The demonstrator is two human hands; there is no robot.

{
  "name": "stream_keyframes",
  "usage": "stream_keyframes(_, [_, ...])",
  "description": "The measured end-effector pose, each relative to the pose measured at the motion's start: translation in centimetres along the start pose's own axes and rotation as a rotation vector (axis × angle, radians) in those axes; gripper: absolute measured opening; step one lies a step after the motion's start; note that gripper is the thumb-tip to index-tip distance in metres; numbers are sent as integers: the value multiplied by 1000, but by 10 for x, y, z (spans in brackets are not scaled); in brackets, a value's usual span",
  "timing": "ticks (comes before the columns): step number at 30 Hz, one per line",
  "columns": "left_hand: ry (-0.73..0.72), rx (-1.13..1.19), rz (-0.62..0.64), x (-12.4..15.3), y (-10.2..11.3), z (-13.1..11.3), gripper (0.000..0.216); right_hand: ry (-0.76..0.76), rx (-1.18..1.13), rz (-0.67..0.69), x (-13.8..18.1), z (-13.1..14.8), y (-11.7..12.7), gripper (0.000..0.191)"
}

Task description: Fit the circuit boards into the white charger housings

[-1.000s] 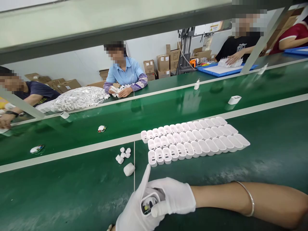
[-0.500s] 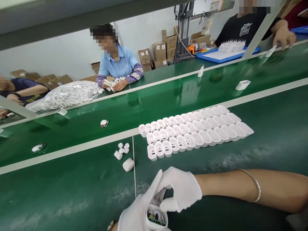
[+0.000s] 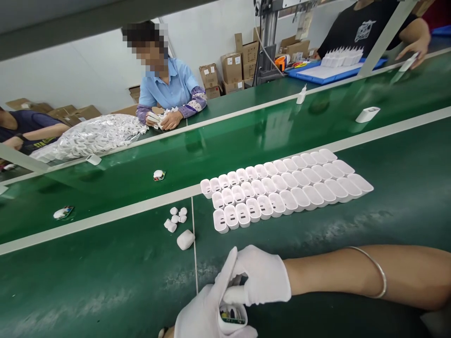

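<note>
L hand (image 3: 206,309) has grip clamped on white case (image 3: 234,328), circuit board (image 3: 233,321) inside; R hand (image 3: 263,274) at rim, can't tell its grip.

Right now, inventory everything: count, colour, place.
Open housing: one, white, bottom centre
Bench: one, green, near
Cups: three rows, white, on bench
Lumps: about seven, white, left of cups
Belt: one, green, beyond bench
Circuit boards: two, green/white, on belt
Loose pieces: several, white, along belt
Bag: one, clear, far left
Trays: two, blue, far right
Cartons: several, brown, back
Machine stand: one, grey, back
Overhead frame: one, grey, top
People: at least three, varied clothing, beyond belt
Bracelet: one, silver, lower right
Left hand: one, white-gloved, holding housing
Right hand: one, white-gloved, touching housing
</note>
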State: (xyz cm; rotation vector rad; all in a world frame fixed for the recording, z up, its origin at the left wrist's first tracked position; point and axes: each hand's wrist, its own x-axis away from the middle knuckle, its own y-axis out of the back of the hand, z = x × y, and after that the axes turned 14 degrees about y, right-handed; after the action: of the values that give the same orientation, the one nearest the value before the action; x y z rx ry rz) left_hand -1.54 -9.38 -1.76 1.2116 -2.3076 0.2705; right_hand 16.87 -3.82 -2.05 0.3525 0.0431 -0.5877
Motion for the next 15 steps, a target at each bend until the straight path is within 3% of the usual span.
stream_keyframes(7, [9, -67, -28, 1, 2, -7, 31, 19, -236, 67, 2, -9, 11, 31])
stream_keyframes(15, [12, -166, -60, 3, 4, -4, 30, 56, -268, 118, 0, -12, 10, 26])
